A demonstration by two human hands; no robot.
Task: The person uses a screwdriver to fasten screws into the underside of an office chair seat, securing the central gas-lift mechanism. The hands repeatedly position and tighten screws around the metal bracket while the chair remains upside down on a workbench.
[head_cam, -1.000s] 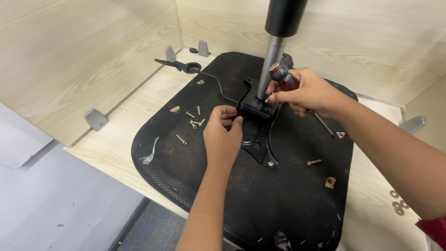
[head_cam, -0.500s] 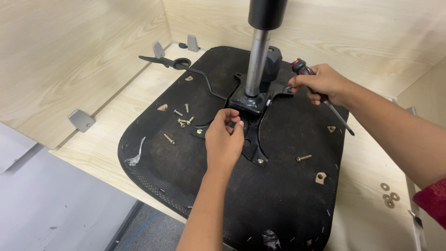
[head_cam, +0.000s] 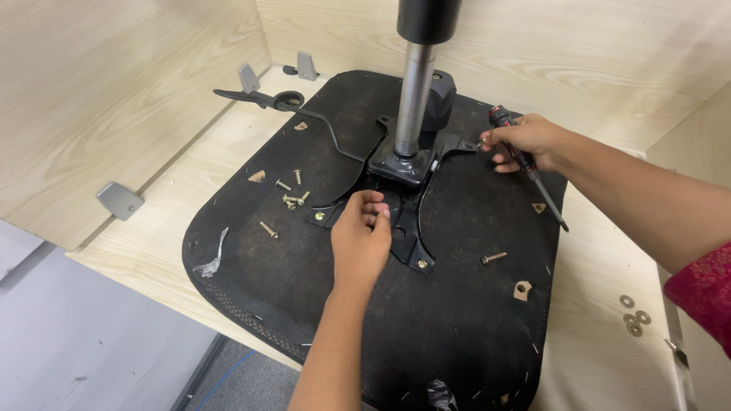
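Resting on the black metal bracket [head_cam: 403,205] at the middle of the upturned chair seat [head_cam: 320,304], the left hand [head_cam: 362,243] has its fingers curled narrow against the plate just in front of the grey post [head_cam: 415,99]; whether they pinch anything small cannot be told. The right hand [head_cam: 525,141] lies on the far side of the post, closed around a screwdriver [head_cam: 533,171] whose red and black handle sticks up past the knuckles and whose thin shaft runs down and away toward the person's right, pointing off the bracket. That hand's fingertips [head_cam: 487,141] touch the bracket's right arm near its end. A loose screw [head_cam: 493,258] lies on the seat between the two forearms, its long axis roughly crosswise, nearer the right hand. A small cluster of screws [head_cam: 293,196] sits just left of the bracket, close beside the left hand. Washers [head_cam: 633,313] lie well apart on the wooden board [head_cam: 601,274].
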